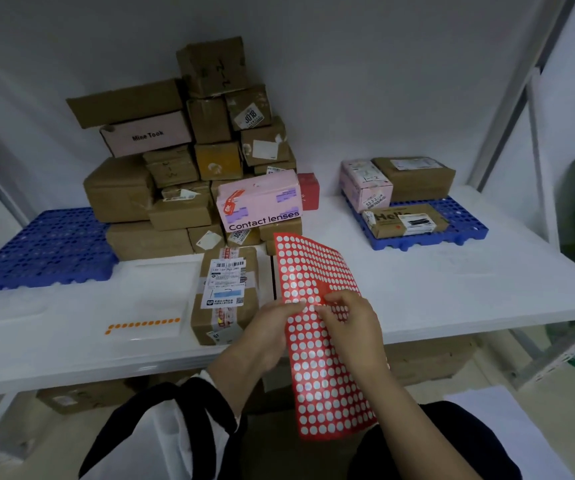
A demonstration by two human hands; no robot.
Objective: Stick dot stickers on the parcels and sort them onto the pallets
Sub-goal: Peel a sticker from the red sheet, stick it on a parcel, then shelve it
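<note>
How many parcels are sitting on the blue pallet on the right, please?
3: a pink box at the back left, a brown box beside it, and a flat brown parcel in front. More may be hidden behind them.

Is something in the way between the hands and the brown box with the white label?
Nothing visible. The brown cardboard parcel with the white label lies uncovered beside the left hand holding the red sticker sheet.
</note>
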